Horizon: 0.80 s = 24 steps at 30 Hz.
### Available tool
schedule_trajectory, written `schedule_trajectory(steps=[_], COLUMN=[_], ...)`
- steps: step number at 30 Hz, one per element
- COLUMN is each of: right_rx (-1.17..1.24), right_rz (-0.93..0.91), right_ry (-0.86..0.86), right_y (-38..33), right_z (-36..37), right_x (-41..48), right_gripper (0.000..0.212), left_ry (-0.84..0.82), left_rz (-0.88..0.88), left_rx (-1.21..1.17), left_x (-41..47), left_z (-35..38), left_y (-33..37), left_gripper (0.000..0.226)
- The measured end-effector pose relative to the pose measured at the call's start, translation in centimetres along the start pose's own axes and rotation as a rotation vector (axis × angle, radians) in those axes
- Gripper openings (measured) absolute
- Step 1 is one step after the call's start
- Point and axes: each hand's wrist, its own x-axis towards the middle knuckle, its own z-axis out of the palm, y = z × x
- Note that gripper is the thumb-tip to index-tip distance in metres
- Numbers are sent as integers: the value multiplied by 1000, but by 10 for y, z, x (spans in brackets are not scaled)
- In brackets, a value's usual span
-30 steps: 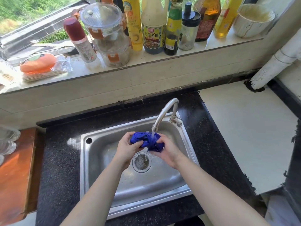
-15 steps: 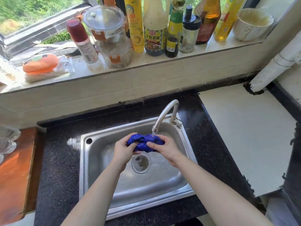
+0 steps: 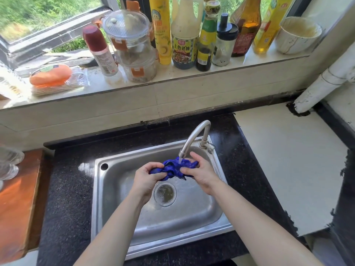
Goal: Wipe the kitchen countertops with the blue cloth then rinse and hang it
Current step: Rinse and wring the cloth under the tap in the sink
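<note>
The blue cloth [image 3: 173, 168] is bunched up and wet, held over the steel sink [image 3: 107, 200] right under the tap's spout. Water runs from the curved tap [image 3: 194, 137] onto the cloth. My left hand [image 3: 147, 179] grips the cloth's left end with curled fingers. My right hand [image 3: 202, 173] grips its right end, thumb on top. Both hands hang above the drain [image 3: 164, 193].
Black stone countertop [image 3: 69, 189] surrounds the sink. A white board [image 3: 288, 160] lies to the right, a wooden board [image 3: 17, 204] with glassware to the left. The windowsill above holds several bottles [image 3: 184, 35], stacked jars [image 3: 132, 45] and a white bowl [image 3: 298, 35]. A white pipe [image 3: 324, 83] slants at right.
The hands have shifted a little up toward the spout and pulled the cloth wider between them, working it under the running water.
</note>
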Motion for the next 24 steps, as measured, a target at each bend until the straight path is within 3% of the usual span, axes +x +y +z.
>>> schedule_trajectory(steps=[4, 8, 12, 16, 20, 24], right_rx=[-113, -126, -80, -42, -130, 54], right_rz=[70, 133, 115, 81, 97, 102], right_ry=[-151, -195, -159, -194, -173, -84], right_y=[-5, -7, -9, -8, -11, -12], right_z=[-2, -3, 3, -1, -1, 9], right_x=[-2, -2, -5, -5, -12, -12], right_gripper=[56, 29, 25, 63, 39, 26], left_ry=[-100, -190, -182, -144, -197, -159], left_rz=[-36, -94, -215, -263, -212, -86], left_rx=[-54, -227, -142, -175, 85, 131], left_x=[-2, -4, 1, 3, 3, -6], left_z=[-3, -2, -3, -11, -12, -3], left_y=[4, 16, 13, 3, 3, 12], left_gripper=[41, 25, 33, 62, 50, 32])
